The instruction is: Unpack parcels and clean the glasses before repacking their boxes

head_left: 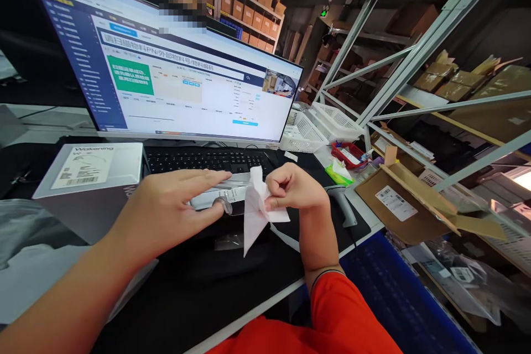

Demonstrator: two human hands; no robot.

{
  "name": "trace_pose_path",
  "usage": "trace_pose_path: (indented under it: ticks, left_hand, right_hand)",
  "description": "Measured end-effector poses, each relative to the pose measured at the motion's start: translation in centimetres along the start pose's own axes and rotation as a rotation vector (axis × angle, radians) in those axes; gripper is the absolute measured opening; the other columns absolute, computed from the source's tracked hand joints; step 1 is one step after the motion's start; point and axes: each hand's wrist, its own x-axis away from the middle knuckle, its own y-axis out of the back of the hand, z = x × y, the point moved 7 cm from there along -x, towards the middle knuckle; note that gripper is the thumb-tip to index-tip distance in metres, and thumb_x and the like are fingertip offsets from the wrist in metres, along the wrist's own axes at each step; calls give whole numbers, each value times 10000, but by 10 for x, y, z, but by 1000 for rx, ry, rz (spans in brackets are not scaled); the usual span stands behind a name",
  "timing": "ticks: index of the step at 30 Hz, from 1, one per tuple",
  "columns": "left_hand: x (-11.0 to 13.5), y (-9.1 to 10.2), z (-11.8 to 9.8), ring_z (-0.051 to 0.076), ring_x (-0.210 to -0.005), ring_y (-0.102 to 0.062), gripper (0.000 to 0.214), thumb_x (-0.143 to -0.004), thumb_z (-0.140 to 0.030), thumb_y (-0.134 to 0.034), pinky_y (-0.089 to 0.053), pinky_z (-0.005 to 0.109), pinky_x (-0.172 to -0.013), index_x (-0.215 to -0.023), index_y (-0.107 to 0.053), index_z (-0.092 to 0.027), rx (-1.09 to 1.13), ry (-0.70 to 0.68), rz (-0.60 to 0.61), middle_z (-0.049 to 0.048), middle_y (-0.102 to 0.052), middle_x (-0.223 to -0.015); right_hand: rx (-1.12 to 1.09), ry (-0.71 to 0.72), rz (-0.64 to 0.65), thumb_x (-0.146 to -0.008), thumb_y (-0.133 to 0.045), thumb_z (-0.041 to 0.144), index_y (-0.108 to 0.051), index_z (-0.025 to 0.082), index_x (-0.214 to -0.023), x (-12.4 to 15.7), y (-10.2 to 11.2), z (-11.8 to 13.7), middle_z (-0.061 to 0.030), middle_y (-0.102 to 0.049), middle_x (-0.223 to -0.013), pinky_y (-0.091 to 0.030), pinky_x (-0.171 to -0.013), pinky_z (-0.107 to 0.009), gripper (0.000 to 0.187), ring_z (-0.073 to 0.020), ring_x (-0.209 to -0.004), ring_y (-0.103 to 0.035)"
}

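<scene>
My left hand (pixel 166 204) reaches in from the lower left, its fingers and thumb closed on a clear plastic packet (pixel 237 194) with a white printed label. The packet's left part is hidden behind my fingers. A thin sheet of white tissue-like paper (pixel 254 218) hangs in folds from the pinch of my right hand (pixel 296 188), in front of the packet's right end. Whether the paper touches the packet, I cannot tell. Behind both hands lies a black keyboard (pixel 186 160). Left of my left hand stands a grey-white box (pixel 103 177) with a label on top.
A large monitor (pixel 199 88) spans the back of the desk. White baskets (pixel 305 133), a red tray (pixel 347 156) and a handheld scanner (pixel 343 207) are on the right. An open cardboard box (pixel 402 204) sits beyond the desk edge, beside metal racking (pixel 385 77).
</scene>
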Motion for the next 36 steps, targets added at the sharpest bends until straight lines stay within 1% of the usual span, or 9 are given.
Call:
trace_pose_path:
  ticks: [7, 9, 14, 19, 21, 27, 31, 33, 36]
  left_hand:
    - [0, -20, -16, 273, -871, -830, 270, -998, -325, -570, -689, 362, -764, -1038, -834, -282, -35, -108, 20, 40, -852, -972]
    - [2, -22, -15, 285, -906, -834, 265, -1002, -348, -588, -692, 368, -773, -1066, -842, -307, -36, -98, -1, 32, -854, -982]
    - [5, -15, 9, 261, -978, -839, 315, -936, -410, -674, -708, 357, -895, -1193, -841, -338, 30, 153, -69, -17, -856, -1138]
    - [10, -13, 37, 260, -1015, -836, 369, -780, -408, -733, -716, 329, -837, -1125, -859, -380, 148, 618, -107, -64, -857, -1097]
    - [11, -10, 37, 271, -1039, -834, 381, -749, -417, -731, -718, 338, -846, -1102, -866, -369, 153, 681, -151, -60, -857, -1096]
    - [8, 6, 26, 263, -947, -840, 335, -848, -398, -707, -682, 316, -600, -1143, -858, -342, 43, 564, -252, -37, -852, -1151]
    - [4, 15, 17, 269, -1061, -832, 283, -967, -382, -679, -724, 365, -824, -1195, -837, -328, -84, 321, -253, -24, -850, -1163]
    - [3, 15, 13, 257, -1056, -834, 278, -992, -373, -668, -716, 379, -927, -1216, -826, -326, -114, 238, -224, -29, -851, -1160]
    - [2, 15, 10, 252, -1029, -838, 273, -1003, -382, -668, -720, 375, -889, -1227, -815, -332, -134, 195, -194, -34, -851, -1159]
  right_hand:
    - [172, 24, -253, -837, -816, 320, -372, 224, -618, -8, -17, 3, 76, -392, -619, -256, -576, -237, 504, -87, -612, -329]
    - [148, 23, -247, -824, -825, 327, -386, 221, -616, -11, -17, 1, 74, -406, -627, -268, -580, -231, 497, -86, -617, -339]
    - [-194, -33, -171, -610, -1014, 444, -360, 237, -549, -4, 22, -21, 110, -338, -545, -283, -511, -215, 689, -57, -519, -295]
    - [-359, 78, -626, -581, -1044, 479, -527, 228, -695, 5, 70, -37, 107, -463, -562, -294, -476, -183, 585, -58, -479, -360]
    - [-400, 117, -789, -602, -1031, 530, -600, 238, -812, 9, 78, -41, 101, -522, -573, -354, -481, -186, 562, -74, -476, -421]
    - [-245, 335, -1289, -657, -994, 566, -639, 223, -882, 66, 105, -15, 66, -641, -689, -465, -565, -199, 543, -94, -568, -557]
    - [72, 536, -1646, -843, -905, 496, -657, 219, -920, 120, 88, 20, 39, -674, -813, -517, -695, -219, 380, -112, -716, -641]
    - [244, 563, -1652, -915, -859, 437, -668, 226, -919, 121, 65, 33, 28, -678, -839, -511, -694, -227, 284, -121, -736, -648]
    - [376, 453, -1297, -952, -818, 373, -712, 246, -915, 82, 33, 35, 5, -696, -839, -527, -700, -270, 170, -154, -741, -654]
